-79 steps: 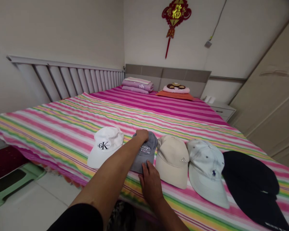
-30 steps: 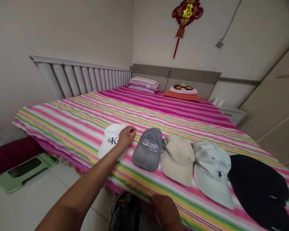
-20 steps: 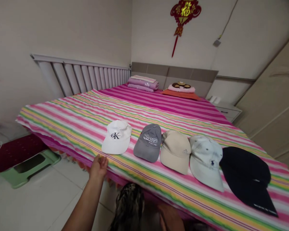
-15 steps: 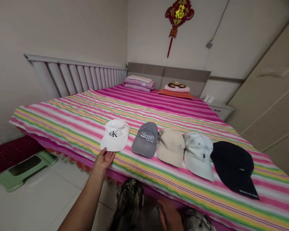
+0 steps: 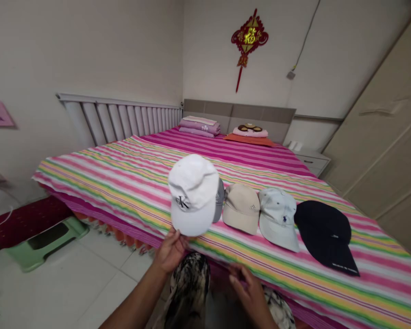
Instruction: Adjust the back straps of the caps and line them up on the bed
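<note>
My left hand point(image 5: 173, 250) pinches the brim of a white baseball cap point(image 5: 193, 194) with black lettering, held up above the bed's edge. Behind it, a grey cap point(image 5: 219, 201) is mostly hidden. To its right lie a beige cap point(image 5: 241, 208), a pale blue cap point(image 5: 279, 218) with a small dark emblem, and a black cap point(image 5: 325, 233), side by side with their brims facing me. Over my lap, below the beige cap, my right hand point(image 5: 250, 290) has its fingers loosely bent and apart, with nothing visible in it.
A striped sheet point(image 5: 123, 173) covers the bed. Folded purple bedding point(image 5: 200, 127) and a pink bundle on an orange cloth point(image 5: 250, 138) sit by the headboard. A green stool point(image 5: 48, 246) stands on the floor at left, and a white nightstand point(image 5: 310, 160) at back right.
My left hand has lifted the white cap off the sheet and brought it right and closer, now covering most of the grey cap. My right hand has risen from my lap.
</note>
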`<state>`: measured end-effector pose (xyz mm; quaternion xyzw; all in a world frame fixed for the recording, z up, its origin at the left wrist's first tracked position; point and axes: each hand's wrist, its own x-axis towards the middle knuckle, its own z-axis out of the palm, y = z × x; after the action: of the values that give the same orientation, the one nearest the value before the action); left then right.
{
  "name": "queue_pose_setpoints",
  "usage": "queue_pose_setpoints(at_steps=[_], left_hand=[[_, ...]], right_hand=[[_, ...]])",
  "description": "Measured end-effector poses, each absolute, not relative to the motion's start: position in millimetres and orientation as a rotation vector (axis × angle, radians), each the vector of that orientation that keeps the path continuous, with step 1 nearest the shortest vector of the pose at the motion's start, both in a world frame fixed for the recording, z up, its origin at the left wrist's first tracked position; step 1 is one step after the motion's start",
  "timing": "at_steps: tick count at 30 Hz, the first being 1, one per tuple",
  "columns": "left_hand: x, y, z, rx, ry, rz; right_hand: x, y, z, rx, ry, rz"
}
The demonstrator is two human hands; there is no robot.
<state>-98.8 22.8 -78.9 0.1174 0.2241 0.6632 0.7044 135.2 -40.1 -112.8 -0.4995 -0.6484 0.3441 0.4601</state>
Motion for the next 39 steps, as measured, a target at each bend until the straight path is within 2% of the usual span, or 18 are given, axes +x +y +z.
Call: queue_pose_setpoints(at_steps=[2,4,7,12,20,26,33,39], left_hand=[[-80.2,0.3,-91.0,0.329,0.438,1.310],[-65.9,-18.5,-104.5,0.400,0.403,1.155],[-57.0,-32.9,-120.9,0.476,0.385,0.979],[-60.8,-18.1,-121.3,0.555,0.318,0.892],[-51.9,20.7,-72.9,0.819,0.315,0.821],[-32.7,16.9,-60.8,0.739,0.413,0.942],[-37.8,8.9,-56.0,0.651,0.362,0.853],[-43.3,8.4,-44.9,0.694,0.350,0.935]], right_hand=[[132.6,-26.7,-84.7,-1.016,-1.354,1.171],[134.4,-17.4,-59.0,-0.846,-1.128,1.358],[143.8,-15.7,-35.7,-0.754,-0.878,1.449],[156.7,-31.2,-36.3,-0.759,-0.806,1.468],[172.0,-48.1,-43.4,-0.791,-0.698,1.417],[177.8,-54.8,-38.1,-0.799,-0.693,1.388],[185.4,-57.9,-29.6,-0.822,-0.744,1.380],[191.1,-65.5,-36.7,-0.813,-0.680,1.397]])
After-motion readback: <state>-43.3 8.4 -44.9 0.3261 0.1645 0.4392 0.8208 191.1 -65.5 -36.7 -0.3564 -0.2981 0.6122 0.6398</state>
